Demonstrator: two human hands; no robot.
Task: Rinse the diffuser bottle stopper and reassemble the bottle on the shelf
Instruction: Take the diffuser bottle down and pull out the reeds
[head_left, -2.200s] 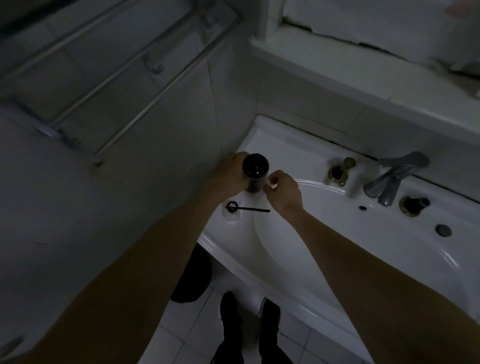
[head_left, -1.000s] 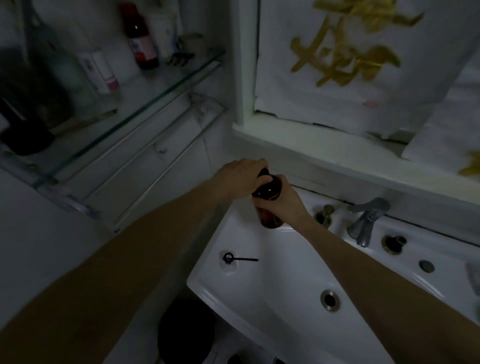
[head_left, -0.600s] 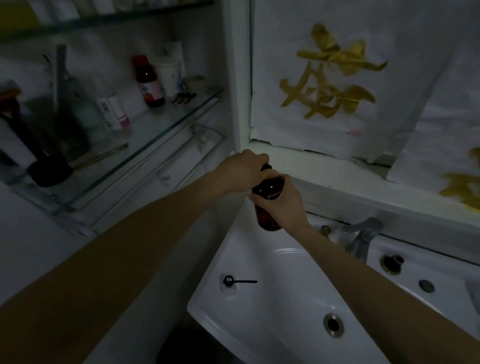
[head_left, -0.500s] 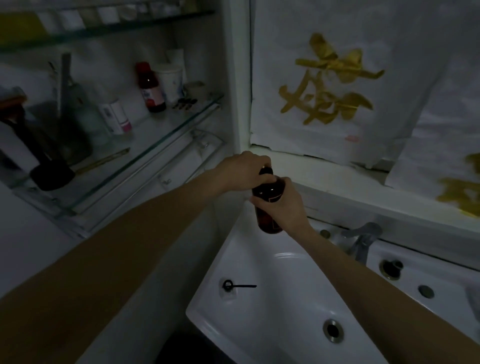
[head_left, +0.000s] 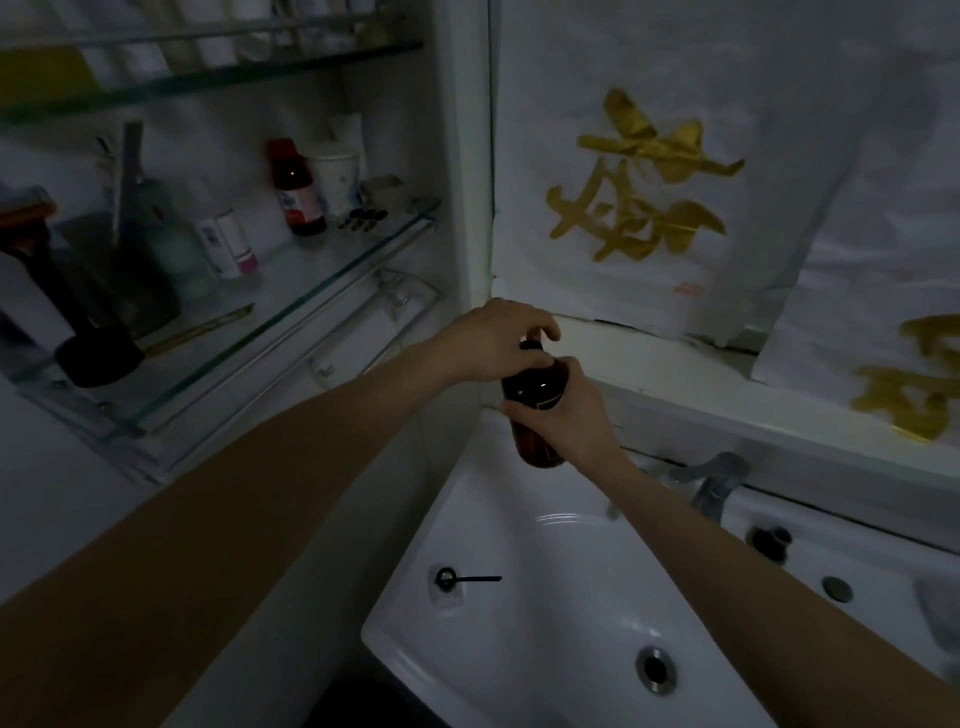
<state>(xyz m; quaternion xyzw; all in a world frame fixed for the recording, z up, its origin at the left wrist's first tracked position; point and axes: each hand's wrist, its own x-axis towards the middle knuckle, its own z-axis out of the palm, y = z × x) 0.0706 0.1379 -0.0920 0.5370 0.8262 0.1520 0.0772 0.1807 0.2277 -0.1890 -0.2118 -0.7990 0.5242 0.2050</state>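
Head camera, looking down over a dim bathroom: both bare arms reached forward and met above the back left corner of a white sink (head_left: 415, 623). Held upright between them was a dark brown bottle (head_left: 535, 415), its long axis running nearly straight up and down. It looked like smooth glass, round in body with a narrow neck, and a small glint showed on its shoulder. The right hand (head_left: 569, 415) was wrapped around the body, gripping it from the right side. The left hand (head_left: 501, 338) sat on top, fingers curled over the neck and pinching what was probably the stopper; the stopper itself was hidden under the fingers. A glass shelf (head_left: 291, 317) lay up and to the left of the hands, well apart from the bottle, with the left arm on the nearer side. It was clear and hard-edged, with a metal rail below, and already carried a red-capped bottle (head_left: 298, 192), a paper cup (head_left: 335, 176) and other dim containers. A thin black stick with a ring end (head_left: 465, 578) lay flat on the sink rim.
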